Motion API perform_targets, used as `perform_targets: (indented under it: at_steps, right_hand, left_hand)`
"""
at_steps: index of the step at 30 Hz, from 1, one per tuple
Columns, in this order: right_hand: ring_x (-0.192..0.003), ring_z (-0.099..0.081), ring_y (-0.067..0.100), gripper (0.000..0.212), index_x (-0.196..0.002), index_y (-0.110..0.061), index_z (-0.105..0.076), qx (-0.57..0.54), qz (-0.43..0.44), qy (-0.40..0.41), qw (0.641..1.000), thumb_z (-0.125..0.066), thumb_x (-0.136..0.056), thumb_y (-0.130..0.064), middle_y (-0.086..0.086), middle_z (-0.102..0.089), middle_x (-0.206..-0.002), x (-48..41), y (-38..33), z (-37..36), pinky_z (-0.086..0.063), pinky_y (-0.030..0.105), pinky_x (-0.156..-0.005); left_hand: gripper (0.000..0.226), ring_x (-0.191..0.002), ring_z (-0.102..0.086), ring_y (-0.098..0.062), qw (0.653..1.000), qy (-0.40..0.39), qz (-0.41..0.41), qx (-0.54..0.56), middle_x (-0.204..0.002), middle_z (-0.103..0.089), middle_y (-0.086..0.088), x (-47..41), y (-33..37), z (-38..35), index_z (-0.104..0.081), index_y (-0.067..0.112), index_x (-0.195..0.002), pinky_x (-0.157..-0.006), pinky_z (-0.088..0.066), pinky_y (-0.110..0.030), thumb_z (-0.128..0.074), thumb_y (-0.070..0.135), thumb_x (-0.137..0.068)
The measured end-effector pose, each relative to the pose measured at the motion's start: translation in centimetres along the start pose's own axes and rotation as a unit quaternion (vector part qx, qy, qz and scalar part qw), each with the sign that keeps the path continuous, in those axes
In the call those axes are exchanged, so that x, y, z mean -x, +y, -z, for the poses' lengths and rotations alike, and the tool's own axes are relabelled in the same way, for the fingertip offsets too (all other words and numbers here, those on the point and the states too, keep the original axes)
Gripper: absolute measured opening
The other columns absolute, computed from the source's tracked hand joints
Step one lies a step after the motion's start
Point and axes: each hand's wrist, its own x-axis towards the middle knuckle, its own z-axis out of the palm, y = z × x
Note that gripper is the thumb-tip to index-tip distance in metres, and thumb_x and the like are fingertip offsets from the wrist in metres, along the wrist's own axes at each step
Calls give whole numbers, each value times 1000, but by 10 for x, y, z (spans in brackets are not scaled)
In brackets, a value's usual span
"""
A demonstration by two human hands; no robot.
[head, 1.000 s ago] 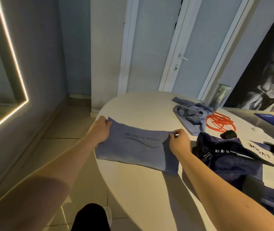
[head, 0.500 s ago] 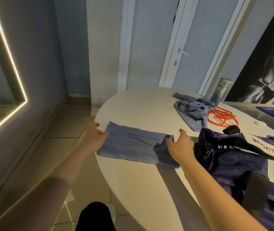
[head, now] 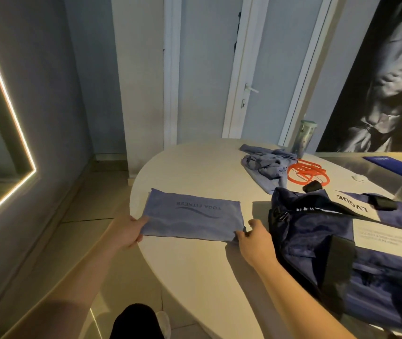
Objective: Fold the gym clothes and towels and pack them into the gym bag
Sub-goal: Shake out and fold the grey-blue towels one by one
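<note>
Towel (head: 192,217) left of gym bag (head: 317,231)

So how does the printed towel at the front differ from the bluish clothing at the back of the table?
The towel lies flat as a neat rectangle; the clothing is a crumpled heap. The towel shows printed lettering; the clothing shows none. The left hand and right hand hold the towel's near corners; no hand touches the clothing. Both are a similar bluish fabric.

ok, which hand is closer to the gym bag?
Right. The right hand pinches the towel corner beside the gym bag; the left hand holds the opposite corner, across the towel.
</note>
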Motion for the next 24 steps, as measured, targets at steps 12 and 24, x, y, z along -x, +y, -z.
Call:
perform_targets:
  at_steps: [12,24]
  right_hand:
    - [-123,-49,30,47,-138,-13,-51,159,143,100,972,-56,-99,-37,12,-47,-141,0,-12,-9,-46,40,-100]
    - [-153,-16,31,95,-155,-25,-33,243,184,-145,941,5,-86,-78,5,-25,-164,-25,-13,-38,-14,48,-124]
  left_hand:
    - [17,-86,-60,-21,949,207,-151,-186,-96,-60,1,13,23,-13,-58,19,-104,-71,-50,-34,-53,34,-99]
    - [79,-157,6,-26,909,8,-179,-376,-170,5,-8,-3,22,-79,4,14,-162,-127,3,-44,-10,63,-102]
